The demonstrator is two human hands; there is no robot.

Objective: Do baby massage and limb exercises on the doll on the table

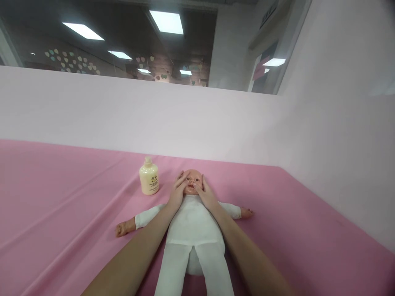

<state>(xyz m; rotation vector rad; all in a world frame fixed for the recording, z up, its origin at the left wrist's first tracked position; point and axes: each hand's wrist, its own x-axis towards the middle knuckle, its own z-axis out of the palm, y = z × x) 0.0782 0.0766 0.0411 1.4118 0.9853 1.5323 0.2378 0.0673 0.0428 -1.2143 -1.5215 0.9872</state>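
The doll (194, 224) lies face-up, head far, on the pink cloth (68, 205), left hand (177, 191) and right hand (206, 195) cupping its cheeks, thumbs spread from fingers; uneven pressure might roll its head, and a wide leftward swing might topple the bottle (149, 178)

In view are one doll (194, 222), one bottle (149, 179), two hands (177, 191), one pink cloth (77, 189) and perhaps six lit panels (166, 22)
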